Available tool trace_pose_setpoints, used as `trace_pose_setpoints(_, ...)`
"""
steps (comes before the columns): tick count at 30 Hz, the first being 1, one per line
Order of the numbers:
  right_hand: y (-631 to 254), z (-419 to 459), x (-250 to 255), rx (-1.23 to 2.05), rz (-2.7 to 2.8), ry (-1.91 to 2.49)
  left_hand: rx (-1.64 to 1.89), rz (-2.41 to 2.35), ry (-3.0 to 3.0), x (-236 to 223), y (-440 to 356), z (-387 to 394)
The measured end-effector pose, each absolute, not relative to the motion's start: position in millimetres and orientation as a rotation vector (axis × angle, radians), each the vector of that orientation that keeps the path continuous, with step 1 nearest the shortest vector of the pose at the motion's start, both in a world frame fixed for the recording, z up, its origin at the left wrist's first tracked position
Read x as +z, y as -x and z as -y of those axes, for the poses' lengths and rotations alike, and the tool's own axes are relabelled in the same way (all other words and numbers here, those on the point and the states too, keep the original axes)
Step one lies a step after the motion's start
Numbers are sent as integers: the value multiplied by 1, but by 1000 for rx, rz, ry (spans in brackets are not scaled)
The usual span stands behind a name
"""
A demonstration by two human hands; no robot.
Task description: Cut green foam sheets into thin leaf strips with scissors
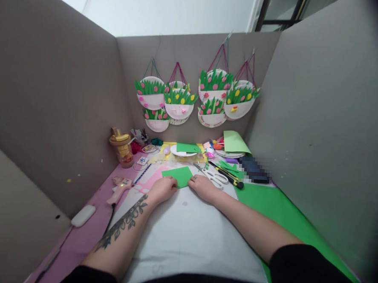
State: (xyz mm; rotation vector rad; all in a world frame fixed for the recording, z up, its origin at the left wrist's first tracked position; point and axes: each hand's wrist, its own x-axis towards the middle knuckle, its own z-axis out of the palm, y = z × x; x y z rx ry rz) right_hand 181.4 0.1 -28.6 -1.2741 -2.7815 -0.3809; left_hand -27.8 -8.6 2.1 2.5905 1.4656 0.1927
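Note:
A piece of green paper (pixel 179 174) lies on the pale work mat (pixel 183 235) in front of me, with pink paper (pixel 153 178) at its left. My left hand (pixel 164 189) is at the green paper's lower left, fingers curled in on its near edge. Opposite it, my right hand (pixel 203 188) closes on the paper's right corner, the thumb hidden. White-handled scissors (pixel 215 175) rest just beyond my right hand. Beside them lies a black and yellow utility knife (pixel 230 175).
A pink glue gun (pixel 120 193) and a lidded cup (pixel 122 149) are on the left. At the back sits a white paper plate (pixel 182 153). Green sheets (pixel 274 206) cover the right side. Paper-plate flower baskets (pixel 178 109) hang on the grey partition (pixel 126 61).

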Motion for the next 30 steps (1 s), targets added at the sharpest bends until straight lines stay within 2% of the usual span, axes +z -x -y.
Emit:
trace_pose_setpoints(12, -183, -1, -31, -221, 2677, 1297, 118, -1573, -2652, 1, 26, 8)
trace_pose_setpoints(21, -181, -6, -40, 60, 2518, 1252, 135, -1538, -2621, -3, 27, 5)
trace_pose_setpoints(30, -179, -5, -36, 109, 2522, 1289, 152, -1513, -2593, -3, 27, 7)
